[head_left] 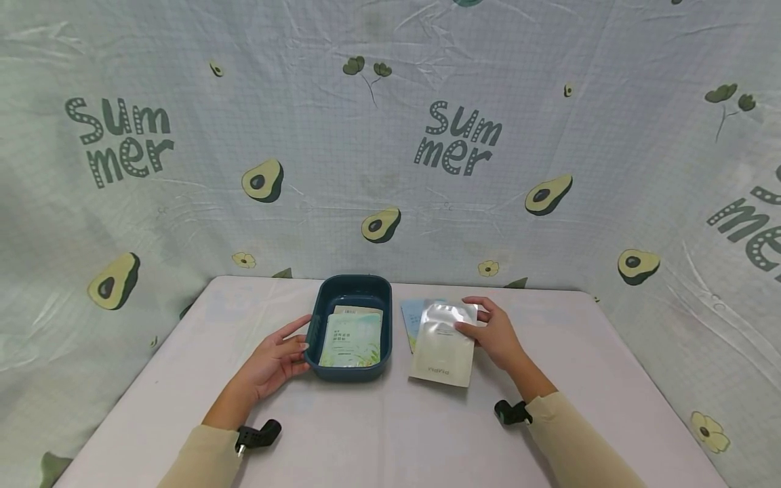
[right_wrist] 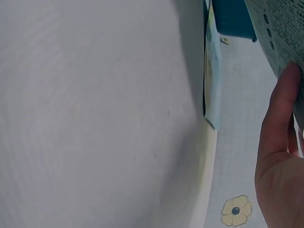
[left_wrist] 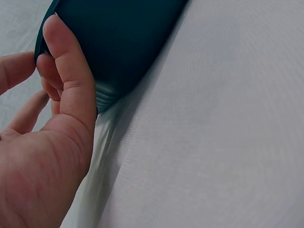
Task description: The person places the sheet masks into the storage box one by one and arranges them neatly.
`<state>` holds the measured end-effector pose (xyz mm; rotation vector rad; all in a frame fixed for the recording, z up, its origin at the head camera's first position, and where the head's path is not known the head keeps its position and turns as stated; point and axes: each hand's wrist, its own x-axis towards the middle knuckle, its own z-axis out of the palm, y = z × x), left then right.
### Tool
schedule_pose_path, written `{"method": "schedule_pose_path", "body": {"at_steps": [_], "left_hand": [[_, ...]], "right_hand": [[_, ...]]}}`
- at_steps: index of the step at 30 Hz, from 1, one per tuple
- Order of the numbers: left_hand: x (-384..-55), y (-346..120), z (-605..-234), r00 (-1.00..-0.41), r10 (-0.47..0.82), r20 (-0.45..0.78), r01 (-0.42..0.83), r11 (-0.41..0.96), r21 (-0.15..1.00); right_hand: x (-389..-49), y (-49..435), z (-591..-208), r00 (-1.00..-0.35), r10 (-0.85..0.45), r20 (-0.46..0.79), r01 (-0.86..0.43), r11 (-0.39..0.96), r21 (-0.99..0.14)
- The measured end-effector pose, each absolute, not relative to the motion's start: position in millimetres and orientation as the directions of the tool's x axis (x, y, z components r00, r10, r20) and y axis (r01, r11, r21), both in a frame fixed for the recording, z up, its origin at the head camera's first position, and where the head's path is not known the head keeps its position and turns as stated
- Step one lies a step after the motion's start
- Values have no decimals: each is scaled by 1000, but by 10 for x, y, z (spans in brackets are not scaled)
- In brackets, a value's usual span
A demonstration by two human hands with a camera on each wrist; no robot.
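Observation:
My left hand (head_left: 271, 362) rests its fairly straight fingers against the left side of a dark teal plastic bin (head_left: 349, 374). In the left wrist view, the fingertips lie at the bin's rim and wall. Inside the bin, a pale green sheet mask packet (head_left: 350, 339) lies over a beige one (head_left: 356, 310). My right hand (head_left: 499, 340) pinches the upper right edge of a shiny cream sheet mask packet (head_left: 442, 346), thumb in front. The right wrist view shows small print on the held packet's back (right_wrist: 285, 28). Partly hidden behind it is a light blue packet (head_left: 411, 313).
A white cloth covers the table (head_left: 342, 434). Close beyond its back edge hangs a pale curtain (head_left: 317, 135) printed with avocados, flowers and lettering. It also runs along both sides. A black camera mount (head_left: 259, 434) sits on each wrist.

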<state>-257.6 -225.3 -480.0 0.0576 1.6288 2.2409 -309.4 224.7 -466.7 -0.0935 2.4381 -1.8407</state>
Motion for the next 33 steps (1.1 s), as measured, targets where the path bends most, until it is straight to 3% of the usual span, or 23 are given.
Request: {"method": "schedule_pose_path", "body": {"at_steps": [33], "left_hand": [[-2577, -2261, -4799, -929, 319, -187, -279, -272, 921]], "right_hand": [[-3111, 1853, -4329, -980, -194, -35, 3, 162, -987]]}}
